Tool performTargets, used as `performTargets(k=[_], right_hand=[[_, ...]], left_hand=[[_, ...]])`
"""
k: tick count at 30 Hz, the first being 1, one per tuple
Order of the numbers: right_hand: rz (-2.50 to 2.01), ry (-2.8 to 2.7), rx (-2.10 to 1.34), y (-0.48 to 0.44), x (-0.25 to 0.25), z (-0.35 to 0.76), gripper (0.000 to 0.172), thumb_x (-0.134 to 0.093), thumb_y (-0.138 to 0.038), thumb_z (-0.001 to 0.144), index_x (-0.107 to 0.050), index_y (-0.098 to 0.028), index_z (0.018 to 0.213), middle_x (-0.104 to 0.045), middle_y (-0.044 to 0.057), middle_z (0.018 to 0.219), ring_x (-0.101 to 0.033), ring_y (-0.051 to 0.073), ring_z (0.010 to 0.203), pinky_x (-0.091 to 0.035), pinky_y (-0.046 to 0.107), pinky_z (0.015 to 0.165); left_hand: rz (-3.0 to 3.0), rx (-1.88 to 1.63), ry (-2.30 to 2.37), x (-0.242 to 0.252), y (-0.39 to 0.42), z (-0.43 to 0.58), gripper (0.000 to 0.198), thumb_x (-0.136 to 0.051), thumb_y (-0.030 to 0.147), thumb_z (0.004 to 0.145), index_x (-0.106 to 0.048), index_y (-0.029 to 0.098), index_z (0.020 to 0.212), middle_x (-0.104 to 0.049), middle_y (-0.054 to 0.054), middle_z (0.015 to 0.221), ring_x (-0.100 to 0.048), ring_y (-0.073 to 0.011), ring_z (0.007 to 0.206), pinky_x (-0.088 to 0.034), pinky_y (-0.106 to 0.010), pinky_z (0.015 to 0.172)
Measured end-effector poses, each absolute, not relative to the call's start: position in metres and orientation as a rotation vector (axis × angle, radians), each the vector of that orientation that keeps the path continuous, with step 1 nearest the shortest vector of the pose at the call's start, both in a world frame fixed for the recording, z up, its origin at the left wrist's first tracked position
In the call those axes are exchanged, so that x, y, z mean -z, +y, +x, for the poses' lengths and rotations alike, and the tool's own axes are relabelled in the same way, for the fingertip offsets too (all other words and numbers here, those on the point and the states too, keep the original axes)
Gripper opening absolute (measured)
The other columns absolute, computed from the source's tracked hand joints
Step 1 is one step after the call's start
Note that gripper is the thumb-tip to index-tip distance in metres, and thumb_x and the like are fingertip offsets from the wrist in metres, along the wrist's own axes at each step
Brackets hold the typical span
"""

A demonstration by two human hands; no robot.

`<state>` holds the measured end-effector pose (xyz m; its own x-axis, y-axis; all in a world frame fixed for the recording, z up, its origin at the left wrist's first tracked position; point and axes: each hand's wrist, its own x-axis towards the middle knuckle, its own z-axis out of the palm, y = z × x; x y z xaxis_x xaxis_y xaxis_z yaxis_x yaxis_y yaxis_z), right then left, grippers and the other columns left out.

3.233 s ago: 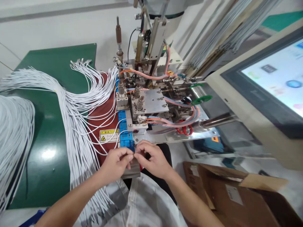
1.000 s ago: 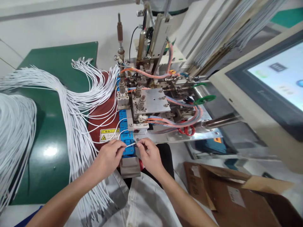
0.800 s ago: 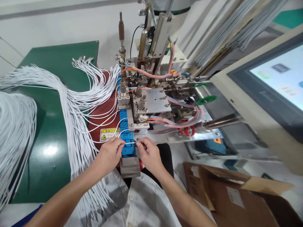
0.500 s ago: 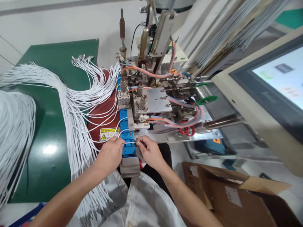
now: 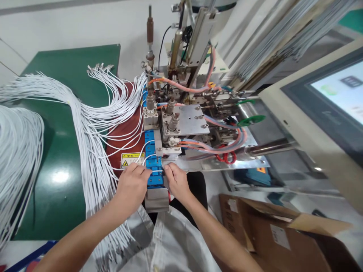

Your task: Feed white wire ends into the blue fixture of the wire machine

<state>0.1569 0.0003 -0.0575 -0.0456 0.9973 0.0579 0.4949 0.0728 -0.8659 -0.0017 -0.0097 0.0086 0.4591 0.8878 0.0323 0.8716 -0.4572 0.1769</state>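
Observation:
My left hand [image 5: 133, 184] is closed on a white cable [image 5: 157, 171] at the left side of the blue fixture blocks [image 5: 154, 180]. The cable lies across one block toward my right hand [image 5: 177, 181], whose thumb and fingers are pinched at the block's right edge, by the cable's end. What sits between those fingertips is too small to make out. Other white cables [image 5: 130, 134] run from a big bundle [image 5: 81, 128] into blocks farther along the row. A metal machine [image 5: 185, 119] with air cylinders stands just beyond my hands.
A green table [image 5: 61, 204] on the left carries another coil of white cable [image 5: 21, 151]. At the right are a wire spool [image 5: 249, 113] with green flanges, a touchscreen panel [image 5: 300, 105] and an open cardboard box [image 5: 263, 234]. A yellow warning label [image 5: 132, 159] marks the machine.
My right hand's fingers have folded closer together at the block's edge. My left hand stays by the cable. The whole view has shifted slightly.

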Motion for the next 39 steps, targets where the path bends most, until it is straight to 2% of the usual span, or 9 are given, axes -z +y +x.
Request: performTargets(k=[7, 10, 13, 16, 21, 24, 26, 31, 39], right_hand=[[-1.500, -1.226, -0.956, 0.001, 0.049, 0.175, 0.033, -0.039, -0.040, 0.086, -0.051, -0.018, 0.064, -0.049, -0.003, 0.056, -0.046, 0.012, 0.053, -0.037, 0.023, 0.053], [-1.443, -1.152, -1.005, -0.001, 0.048, 0.181, 0.036, -0.041, -0.042, 0.085, -0.049, -0.018, 0.060, -0.047, -0.002, 0.055, -0.043, 0.011, 0.053, -0.036, 0.023, 0.052], [-1.408, -1.123, -1.036, -0.001, 0.046, 0.184, 0.038, -0.041, -0.044, 0.085, -0.048, -0.018, 0.058, -0.045, -0.002, 0.055, -0.041, 0.011, 0.052, -0.035, 0.023, 0.051], [-1.387, -1.112, -1.047, -0.001, 0.041, 0.184, 0.040, -0.041, -0.047, 0.085, -0.048, -0.018, 0.057, -0.046, -0.002, 0.054, -0.042, 0.011, 0.051, -0.036, 0.024, 0.051], [-1.290, -1.136, -1.132, -0.014, 0.033, 0.181, 0.039, -0.044, -0.044, 0.085, -0.055, -0.017, 0.058, -0.051, 0.000, 0.054, -0.046, 0.011, 0.052, -0.038, 0.024, 0.050], [-1.118, -1.107, -1.234, -0.029, 0.032, 0.180, 0.037, -0.042, -0.043, 0.086, -0.065, -0.017, 0.074, -0.060, 0.003, 0.062, -0.052, 0.014, 0.056, -0.042, 0.026, 0.052], [-1.079, -1.070, -1.250, -0.034, 0.030, 0.179, 0.030, -0.047, -0.040, 0.084, -0.067, -0.018, 0.083, -0.063, 0.004, 0.066, -0.055, 0.014, 0.057, -0.044, 0.026, 0.053], [-1.227, -1.219, -1.130, -0.029, 0.011, 0.176, 0.008, -0.060, -0.024, 0.076, -0.065, -0.019, 0.073, -0.064, 0.002, 0.068, -0.058, 0.013, 0.059, -0.047, 0.025, 0.056], [-1.266, -1.013, -1.153, -0.028, 0.010, 0.165, 0.012, -0.054, -0.025, 0.079, -0.064, -0.019, 0.080, -0.064, 0.003, 0.071, -0.060, 0.014, 0.064, -0.050, 0.026, 0.060]], left_hand=[[2.691, -0.249, 1.268, -0.016, -0.014, -0.026, 0.033, -0.038, 0.006, 0.085, -0.051, 0.011, 0.115, -0.056, -0.012, 0.113, -0.050, -0.0230, 0.104, -0.041, -0.039, 0.091], [2.574, -0.052, 1.084, -0.030, -0.025, -0.043, 0.018, -0.044, 0.017, 0.087, -0.060, 0.017, 0.096, -0.060, -0.007, 0.095, -0.052, -0.0203, 0.090, -0.045, -0.033, 0.079], [2.491, 0.218, 1.041, -0.041, -0.038, -0.055, 0.005, -0.058, 0.021, 0.080, -0.061, 0.018, 0.076, -0.057, -0.005, 0.085, -0.051, -0.0219, 0.085, -0.044, -0.035, 0.074], [2.470, 0.234, 1.073, -0.046, -0.041, -0.056, 0.017, -0.056, 0.015, 0.079, -0.058, 0.017, 0.063, -0.056, -0.004, 0.079, -0.050, -0.0208, 0.081, -0.042, -0.033, 0.073], [2.298, -0.142, 1.113, -0.041, -0.029, -0.037, 0.018, -0.043, 0.021, 0.089, -0.058, 0.019, 0.079, -0.061, 0.000, 0.078, -0.055, -0.0135, 0.075, -0.043, -0.025, 0.071], [2.161, -0.380, 1.379, -0.034, -0.026, -0.023, 0.015, -0.043, 0.021, 0.089, -0.058, 0.019, 0.086, -0.063, 0.000, 0.080, -0.059, -0.0118, 0.073, -0.045, -0.023, 0.069], [2.141, -0.488, 1.423, -0.028, -0.027, -0.014, 0.017, -0.043, 0.020, 0.089, -0.059, 0.019, 0.091, -0.064, -0.002, 0.084, -0.060, -0.0122, 0.077, -0.047, -0.023, 0.072], [2.101, -0.681, 1.379, -0.018, -0.029, 0.008, 0.022, -0.048, 0.024, 0.086, -0.059, 0.020, 0.105, -0.066, -0.004, 0.092, -0.062, -0.0131, 0.082, -0.050, -0.024, 0.076], [1.780, -0.898, 1.467, -0.016, -0.027, 0.025, 0.013, -0.053, 0.022, 0.082, -0.066, 0.018, 0.083, -0.067, -0.003, 0.076, -0.063, -0.0122, 0.068, -0.051, -0.022, 0.066]])
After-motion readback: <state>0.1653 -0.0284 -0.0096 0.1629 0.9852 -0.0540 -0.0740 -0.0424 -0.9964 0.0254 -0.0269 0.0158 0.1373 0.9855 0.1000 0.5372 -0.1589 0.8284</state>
